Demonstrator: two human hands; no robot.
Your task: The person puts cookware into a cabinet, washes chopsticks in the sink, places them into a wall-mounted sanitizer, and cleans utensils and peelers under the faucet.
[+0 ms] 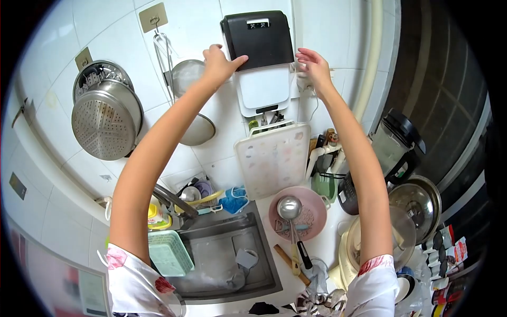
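Observation:
A wall-mounted box with a black upper cover [259,45] and a white lower part [264,89] hangs on the tiled wall in front of me. My left hand [221,66] is at its left side, thumb stretched out over the cover's lower left edge and fingers apart; it appears to touch the cover. On the other side, my right hand [315,70] is open beside the box, slightly away from it, with nothing in its fingers. Utensil handles [272,118] show under the box, partly hidden by a speckled cutting board [272,161] standing upright.
Steamer pots [103,124] and a strainer [187,76] hang at left. Below are a dark sink [211,243] with a green basket [168,253], and a pink basin [298,211] holding a ladle [289,207]. A blender [393,137] and lids [414,206] stand at right.

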